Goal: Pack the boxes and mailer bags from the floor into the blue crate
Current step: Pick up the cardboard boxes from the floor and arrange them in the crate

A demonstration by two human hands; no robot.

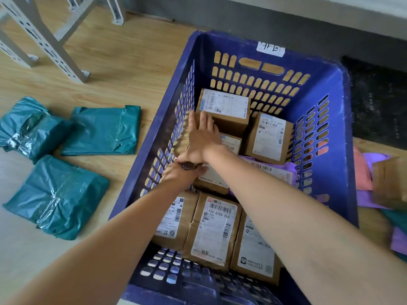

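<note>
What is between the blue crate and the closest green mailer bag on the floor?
Nothing but a narrow strip of bare wooden floor, seen in the head view, separates the crate from the green mailer bag.

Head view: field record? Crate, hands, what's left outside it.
crate: blue perforated plastic crate, part filled
inside: labelled brown cardboard boxes; purple mailer bag
right hand: flat, fingers straight, on brown box at left wall
left hand: at that box's near end, fingers hidden
left floor: three teal plastic mailer bags
right floor: pink mailer bag, purple bags, loose cardboard box
</note>
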